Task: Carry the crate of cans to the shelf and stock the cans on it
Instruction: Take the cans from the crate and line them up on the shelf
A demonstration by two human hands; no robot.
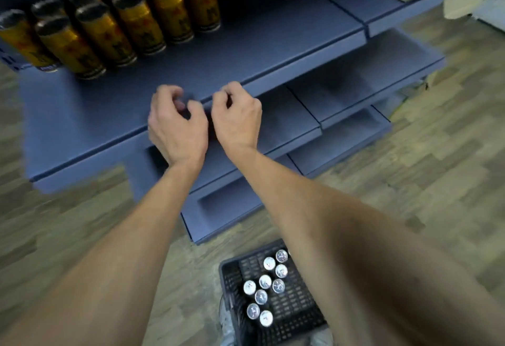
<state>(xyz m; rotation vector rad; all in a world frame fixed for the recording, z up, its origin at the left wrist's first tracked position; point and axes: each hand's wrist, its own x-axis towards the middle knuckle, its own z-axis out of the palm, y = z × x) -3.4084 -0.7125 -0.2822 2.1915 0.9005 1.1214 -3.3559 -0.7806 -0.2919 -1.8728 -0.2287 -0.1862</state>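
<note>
With both hands up at the front lip of the shelf (pixel 136 105), no can held in either. Left hand (pixel 176 124) half-curled, fingers apart, empty; right hand (pixel 236 116) just beside it, fingers curled loosely inward, clamped on nothing visible — though blur hides the fingertips. Well behind and below the hands, down on the floor (pixel 410 181): the crate (pixel 232 277), with a loose cluster of cans (pixel 266 288) standing upright in it. Beyond the left hand, up and away from it: stocked cans (pixel 131 23) in two rows, gold-labelled, close-packed.

Likely trouble from here:
- Reaching back down blind — a forearm sweeping across could clip a crate wall or topple the loose cans, since nothing braces them.
- Setting a fresh can hard against the packed row could domino the neighbours.
- Placing too near the lip below the hands risks a can rolling off to the floor.
- Gripping two cans per hand invites a slip.
</note>
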